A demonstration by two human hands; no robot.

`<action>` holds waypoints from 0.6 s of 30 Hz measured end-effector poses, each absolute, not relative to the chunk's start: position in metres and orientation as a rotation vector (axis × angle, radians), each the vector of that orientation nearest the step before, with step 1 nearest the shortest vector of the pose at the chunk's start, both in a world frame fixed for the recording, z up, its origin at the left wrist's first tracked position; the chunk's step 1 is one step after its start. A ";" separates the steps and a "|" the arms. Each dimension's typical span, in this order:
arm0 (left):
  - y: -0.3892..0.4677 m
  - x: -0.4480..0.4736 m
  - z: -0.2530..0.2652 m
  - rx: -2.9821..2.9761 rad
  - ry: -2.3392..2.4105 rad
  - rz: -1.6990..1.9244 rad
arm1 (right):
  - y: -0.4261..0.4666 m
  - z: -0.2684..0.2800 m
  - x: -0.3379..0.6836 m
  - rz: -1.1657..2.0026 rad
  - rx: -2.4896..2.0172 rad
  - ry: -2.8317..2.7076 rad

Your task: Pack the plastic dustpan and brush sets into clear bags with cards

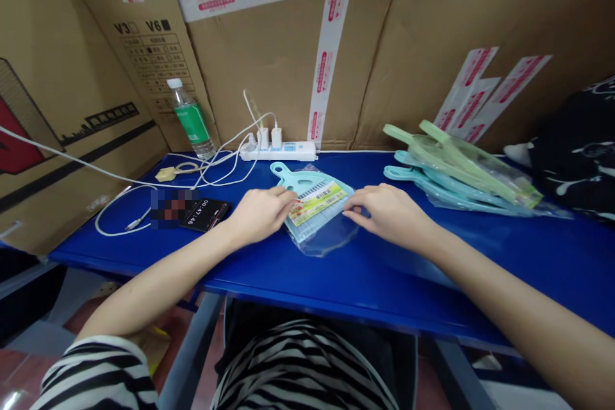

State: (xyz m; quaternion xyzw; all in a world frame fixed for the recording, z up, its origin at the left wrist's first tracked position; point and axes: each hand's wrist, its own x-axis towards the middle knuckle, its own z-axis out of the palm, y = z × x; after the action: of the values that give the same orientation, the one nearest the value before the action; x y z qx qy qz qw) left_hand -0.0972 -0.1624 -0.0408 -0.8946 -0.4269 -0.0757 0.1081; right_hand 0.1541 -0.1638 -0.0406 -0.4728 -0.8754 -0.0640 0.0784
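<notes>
A light blue mini dustpan and brush set [317, 210] lies on the blue table in a clear plastic bag [327, 245]. Across it runs a yellow and green label card [321, 200], and its looped handle points to the far left. My left hand [263, 213] is closed on the set's left edge, fingertips over the end of the label. On the opposite side, my right hand [384, 213] has thumb and fingers pinched together at the right edge, apparently on the clear bag; the exact grip is hard to see.
Several bagged dustpans [461, 173], green over light blue, are stacked at the right beside a dark patterned cloth [571, 141]. A power strip [283, 151] with chargers and white cables, a water bottle [192, 120] and a phone [204, 213] are behind and left. Cardboard walls [269, 51] enclose the back.
</notes>
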 end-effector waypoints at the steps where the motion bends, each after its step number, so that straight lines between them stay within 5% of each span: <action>1: -0.158 -0.099 -0.041 -2.576 -1.293 -0.253 | -0.164 -0.040 0.153 -0.176 -1.461 -2.604; 18: -0.136 -0.106 -0.045 -2.493 -1.294 0.046 | -0.170 -0.032 0.151 -0.304 -1.661 -2.615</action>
State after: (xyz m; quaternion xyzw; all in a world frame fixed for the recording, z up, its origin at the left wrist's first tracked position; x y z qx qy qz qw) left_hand -0.1056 -0.1361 -0.0446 -0.8753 -0.4543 0.0162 0.1652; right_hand 0.1506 -0.1704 -0.0319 -0.5336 -0.8399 -0.0976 0.0146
